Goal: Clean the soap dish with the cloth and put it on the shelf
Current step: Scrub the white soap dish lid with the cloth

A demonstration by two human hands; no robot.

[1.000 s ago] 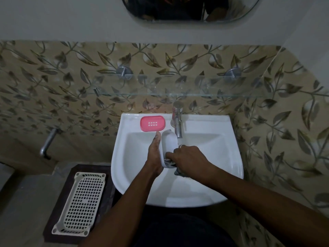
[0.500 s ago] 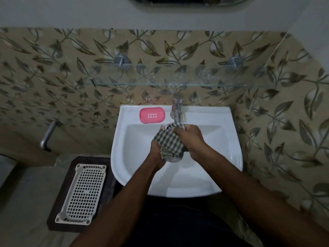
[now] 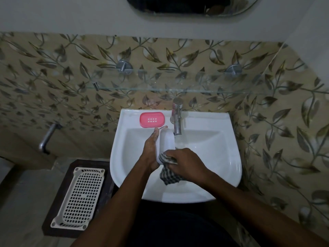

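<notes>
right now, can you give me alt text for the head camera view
Over a white ceramic sink, the left hand holds a white oval plastic soap dish while the right hand rubs its near end with a checked cloth. A pink perforated insert lies on the sink's back ledge below a bare glass shelf.

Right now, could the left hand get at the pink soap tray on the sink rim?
Probably not freely: the left hand is holding the white soap dish. The pink soap tray lies just beyond its fingertips, nothing between.

My right hand (image 3: 185,164) covers the near end of the white soap dish (image 3: 166,142) and most of the checked cloth (image 3: 169,173). Mirror (image 3: 192,6) cut off at top edge; its reflection is too dark to read.
</notes>
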